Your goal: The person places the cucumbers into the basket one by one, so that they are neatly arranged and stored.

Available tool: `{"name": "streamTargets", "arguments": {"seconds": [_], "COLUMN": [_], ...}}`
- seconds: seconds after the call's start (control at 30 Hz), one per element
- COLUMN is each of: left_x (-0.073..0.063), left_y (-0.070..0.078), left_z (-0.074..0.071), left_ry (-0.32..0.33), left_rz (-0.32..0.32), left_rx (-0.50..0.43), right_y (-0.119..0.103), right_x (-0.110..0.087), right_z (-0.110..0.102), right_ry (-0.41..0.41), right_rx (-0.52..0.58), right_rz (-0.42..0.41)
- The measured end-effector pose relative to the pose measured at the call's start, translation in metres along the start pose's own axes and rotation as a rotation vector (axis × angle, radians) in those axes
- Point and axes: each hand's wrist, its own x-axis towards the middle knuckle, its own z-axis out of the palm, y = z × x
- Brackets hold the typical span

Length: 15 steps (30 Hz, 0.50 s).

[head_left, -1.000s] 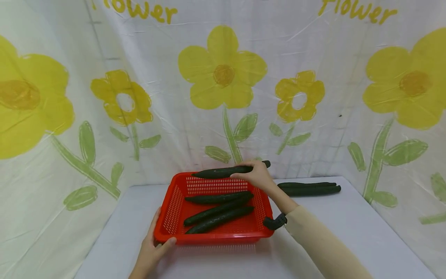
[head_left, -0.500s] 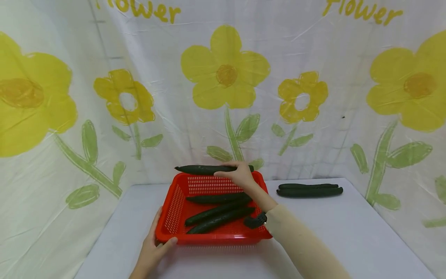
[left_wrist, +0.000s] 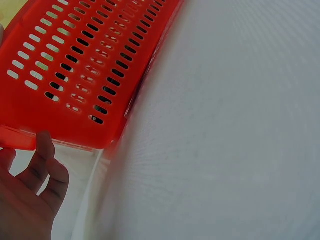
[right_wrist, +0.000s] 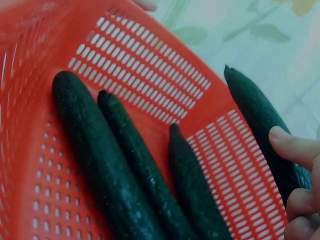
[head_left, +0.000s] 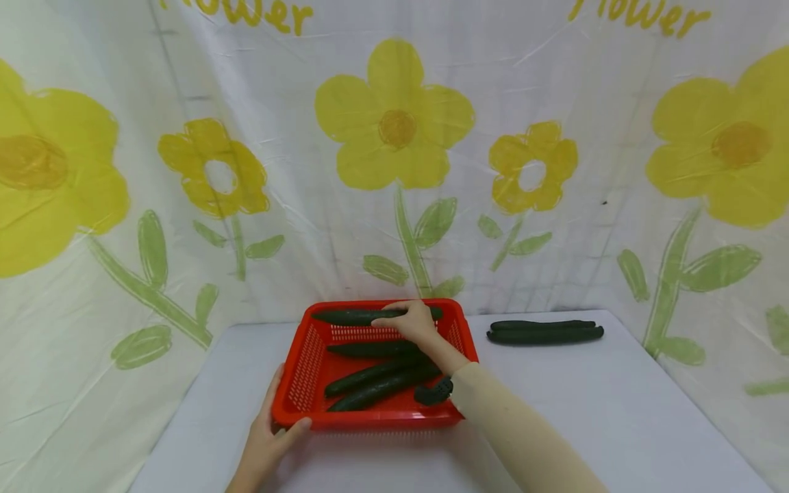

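Note:
A red plastic basket (head_left: 370, 422) with slotted walls stands on the table. My left hand (head_left: 268, 441) grips its front left corner, thumb at the rim; in the left wrist view, that hand (left_wrist: 31, 192) shows bent fingers by the basket's edge (left_wrist: 75, 132). With my right hand (head_left: 411, 323) I hold a dark green cucumber (head_left: 345, 318) level, just inside the back rim. The right wrist view has this cucumber (right_wrist: 252, 102) beside the basket wall, thumb on it. Three more cucumbers lie on the basket floor, among them a rear one (head_left: 364, 350) and a front one (head_left: 376, 393).
Two cucumbers (head_left: 545, 335) lie side by side on the white table (head_left: 585, 404), to the right of the basket. A white curtain (head_left: 296, 171) with painted yellow flowers hangs behind. A black device (head_left: 433, 392) sits at my right wrist.
My right hand has carried the cucumber leftward from the basket's back right, then lowered it from above the back rim. The left hand stays on the basket's corner.

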Motion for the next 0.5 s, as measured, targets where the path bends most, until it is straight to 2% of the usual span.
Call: {"name": "streamTargets", "arguments": {"seconds": [0.27,0.5], "left_x": [0.0,0.001], "left_y": [0.001,-0.002], "left_z": [0.0,-0.001], "left_ry": [-0.002,0.003], "left_rz": [-0.01,0.027], "left_rx": [0.006,0.015], "right_y": [0.015,0.021], "right_x": [0.002,0.004], "right_z": [0.004,0.007], "right_ry": [0.036,0.05], "right_rx": [-0.11,-0.151], "right_rz": [0.004,0.033]}}
